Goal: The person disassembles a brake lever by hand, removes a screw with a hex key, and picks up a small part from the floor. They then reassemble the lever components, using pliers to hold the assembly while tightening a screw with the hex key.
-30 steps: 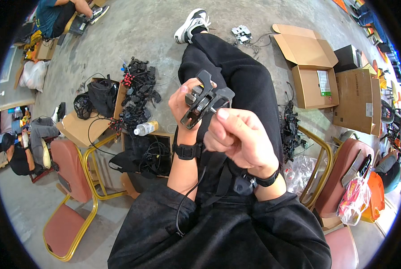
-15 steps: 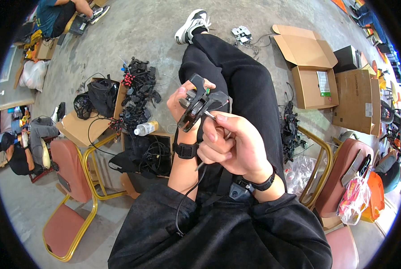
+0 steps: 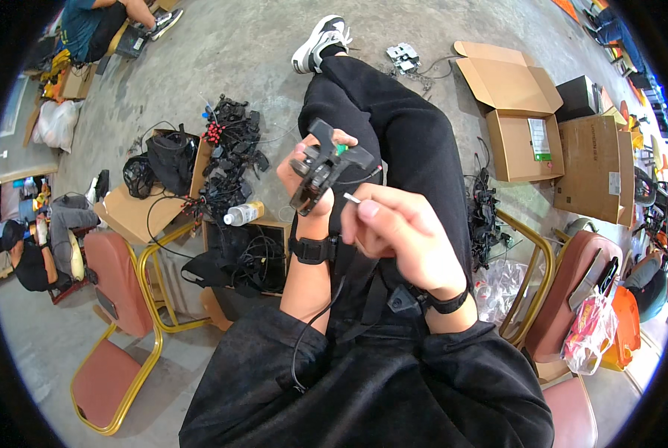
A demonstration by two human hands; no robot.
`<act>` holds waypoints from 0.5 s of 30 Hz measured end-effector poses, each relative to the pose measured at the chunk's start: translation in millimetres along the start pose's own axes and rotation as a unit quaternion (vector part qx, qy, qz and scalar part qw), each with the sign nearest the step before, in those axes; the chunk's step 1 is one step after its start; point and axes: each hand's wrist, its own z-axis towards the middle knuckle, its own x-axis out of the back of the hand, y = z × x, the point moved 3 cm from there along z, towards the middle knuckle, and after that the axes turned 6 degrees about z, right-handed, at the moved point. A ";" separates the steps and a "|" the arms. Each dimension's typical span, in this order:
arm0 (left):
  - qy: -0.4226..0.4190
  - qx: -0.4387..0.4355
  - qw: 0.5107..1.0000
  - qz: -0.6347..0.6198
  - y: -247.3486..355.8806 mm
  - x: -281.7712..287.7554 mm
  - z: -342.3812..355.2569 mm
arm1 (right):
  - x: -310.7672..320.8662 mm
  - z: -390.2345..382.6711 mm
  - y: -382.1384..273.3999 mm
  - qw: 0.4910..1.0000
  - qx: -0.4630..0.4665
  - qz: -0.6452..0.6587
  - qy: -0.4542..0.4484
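My left hand (image 3: 288,170) grips a black mechanical part (image 3: 326,166) that has jutting prongs, a bit of green and a thin wire. The part sits tilted above my lap, and the palm is partly hidden behind it. My right hand (image 3: 405,235), smeared by motion, pinches a thin metal tool (image 3: 352,198) between thumb and forefinger. Only the tool's short pale tip shows; the rest is covered by the fingers. That tip is apart from the black part, just to its lower right. A black cable (image 3: 301,351) hangs from near my left wrist.
Black parts and wires (image 3: 233,149) lie heaped on the floor at left, near a bottle (image 3: 243,213) and a black bag (image 3: 173,160). An opened cardboard box (image 3: 524,145) is at right. Chairs (image 3: 117,284) stand on both sides. Other people sit farther off.
My right hand has drawn back down and to the right, taking the metal tool's tip off the black part. My left hand has turned the part slightly.
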 end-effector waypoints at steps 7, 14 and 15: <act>-0.058 0.049 0.997 -0.015 -2.8 12.0 -1.3 | 5.9 9.2 2.2 0.806 0.372 -0.446 0.115; -0.058 0.009 0.997 0.056 2.8 -0.1 1.2 | 8.1 6.5 -1.9 0.739 0.428 -0.507 0.120; -0.008 -0.012 0.997 0.071 5.4 -2.4 0.9 | 8.3 6.1 -2.4 0.733 0.433 -0.510 0.120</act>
